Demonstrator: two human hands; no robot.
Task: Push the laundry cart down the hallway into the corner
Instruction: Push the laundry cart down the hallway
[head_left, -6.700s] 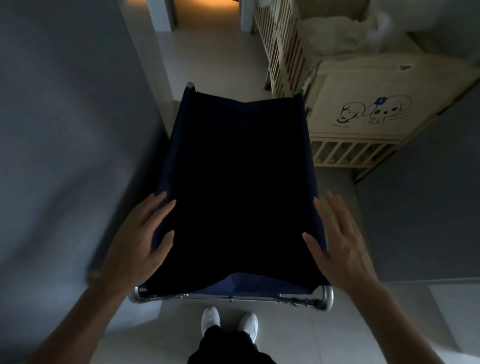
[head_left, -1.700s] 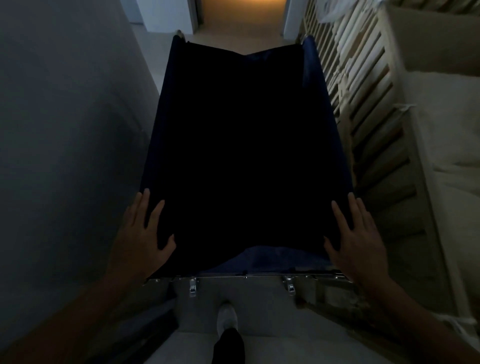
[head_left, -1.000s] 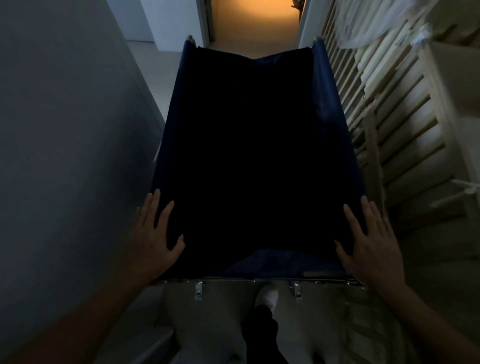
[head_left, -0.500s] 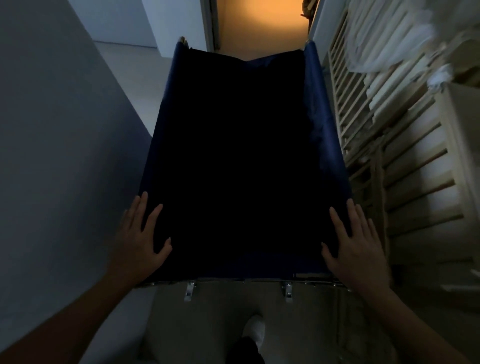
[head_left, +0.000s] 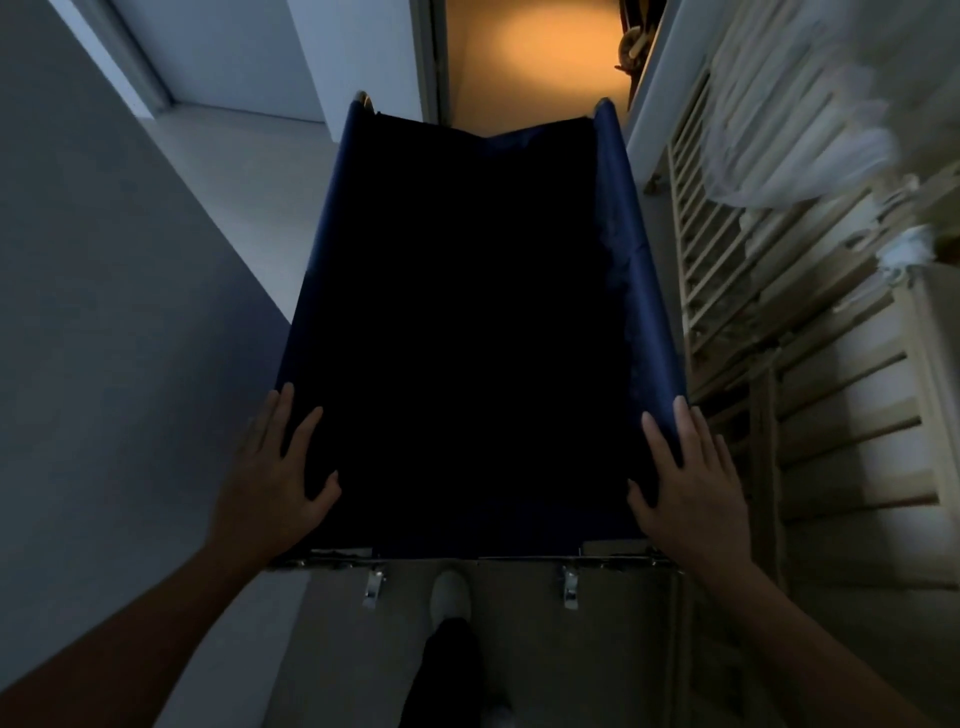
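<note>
**A:** Head view, the only one I have. What's under my hands?

**B:** The laundry cart (head_left: 613, 218), a deep navy fabric bin on a metal frame (head_left: 519, 560). It lies straight ahead of both hands, its long axis running directly away from you down the hallway.

**A:** And the hands themselves?

**B:** My read: the left hand (head_left: 270, 478) lies flat on the near left rim, fingers straight and spread, thumb angled inward over the fabric. The right hand (head_left: 685, 483) mirrors it on the near right rim, fingers straight and close together. Neither curls round anything; both press with open palms. They sit level with each other, so neither is nearer the cart.

**A:** What's either side of them?

**B:** Outside my left hand, a grey wall (head_left: 104, 312), close by. Outside my right hand, slatted wooden cribs (head_left: 831, 415), just beside the cart's right rim; I cannot tell whether they touch. White cloth (head_left: 789, 114) hangs over the slats further ahead on that side.

**A:** And beyond the far end?

**B:** A warm orange-lit doorway (head_left: 530, 57), with the floor opening out ahead and to the left. The corner itself isn't visible to me. I'd judge we're mid-push, and an even shove from both palms should keep the cart off the cribs.

**A:** Anything inside the bin?

**B:** Too dark to tell.
</note>
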